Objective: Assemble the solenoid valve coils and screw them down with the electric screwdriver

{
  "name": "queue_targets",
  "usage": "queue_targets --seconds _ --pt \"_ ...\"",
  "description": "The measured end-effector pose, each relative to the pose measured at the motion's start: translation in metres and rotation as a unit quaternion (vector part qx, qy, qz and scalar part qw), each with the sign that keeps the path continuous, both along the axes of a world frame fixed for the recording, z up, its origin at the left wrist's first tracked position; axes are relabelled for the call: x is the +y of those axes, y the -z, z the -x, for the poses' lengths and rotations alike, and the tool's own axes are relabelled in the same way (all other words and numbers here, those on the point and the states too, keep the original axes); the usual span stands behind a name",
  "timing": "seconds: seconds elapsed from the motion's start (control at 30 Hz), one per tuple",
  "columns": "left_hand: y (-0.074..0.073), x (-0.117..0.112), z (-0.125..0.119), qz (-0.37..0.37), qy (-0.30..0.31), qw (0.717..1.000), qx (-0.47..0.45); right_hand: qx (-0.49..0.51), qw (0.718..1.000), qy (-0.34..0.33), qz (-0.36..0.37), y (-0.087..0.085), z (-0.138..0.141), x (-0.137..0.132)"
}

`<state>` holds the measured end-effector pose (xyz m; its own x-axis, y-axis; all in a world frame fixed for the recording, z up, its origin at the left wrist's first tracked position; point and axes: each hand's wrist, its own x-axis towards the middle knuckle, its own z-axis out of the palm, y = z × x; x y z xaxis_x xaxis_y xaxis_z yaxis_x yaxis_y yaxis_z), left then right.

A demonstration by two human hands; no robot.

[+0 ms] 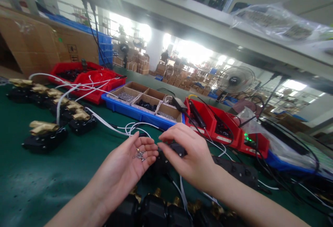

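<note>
My left hand [130, 161] lies palm up over the green bench with its fingers spread, cupping a small heap of tiny metal screws [139, 155]. My right hand [188, 156] hovers just to the right, fingertips bent toward the palm and over a small black part [178, 148] with a white wire. Whether the right fingers grip anything is unclear. Below my wrists stands a row of black valve bodies with brass fittings [156, 211].
More black-and-brass valves [52, 114] with white wires line the left of the green mat [39, 182]. Behind are a blue tray [122, 107] with cardboard boxes of parts, red bins [85, 81], further red bins [221, 126], tangled black cables, a fan [235, 80].
</note>
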<state>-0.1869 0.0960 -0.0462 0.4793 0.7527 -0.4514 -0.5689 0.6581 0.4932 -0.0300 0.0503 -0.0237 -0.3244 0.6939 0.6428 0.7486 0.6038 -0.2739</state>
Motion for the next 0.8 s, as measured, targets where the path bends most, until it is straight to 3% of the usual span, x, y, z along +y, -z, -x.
queue_targets --seconds 0.07,0.2,0.37,0.5,0.63,0.7,0.8 --pt "0.001 -0.002 0.000 -0.004 0.026 0.999 -0.020 -0.078 0.996 -0.036 -0.014 -0.004 0.013 -0.002" --pt "0.001 -0.005 -0.002 0.009 0.041 0.999 -0.035 -0.235 0.972 -0.010 0.009 0.004 0.030 0.001" --pt "-0.007 -0.007 -0.003 0.030 0.008 0.999 -0.029 -0.266 0.964 -0.008 -0.007 0.010 0.033 0.004" --pt "-0.010 -0.011 -0.004 0.023 0.013 1.000 0.017 -0.205 0.979 -0.013 0.020 0.006 0.032 0.002" --pt "-0.006 -0.008 -0.004 -0.011 0.028 0.999 0.035 -0.015 0.997 -0.030 0.066 -0.003 0.020 -0.002" --pt "-0.005 -0.004 -0.003 -0.015 0.017 0.998 0.052 0.082 0.994 -0.006 0.078 -0.007 0.008 -0.006" --pt "-0.007 0.002 -0.001 -0.007 -0.011 0.998 0.067 0.118 0.987 0.055 0.093 -0.006 -0.015 -0.010"
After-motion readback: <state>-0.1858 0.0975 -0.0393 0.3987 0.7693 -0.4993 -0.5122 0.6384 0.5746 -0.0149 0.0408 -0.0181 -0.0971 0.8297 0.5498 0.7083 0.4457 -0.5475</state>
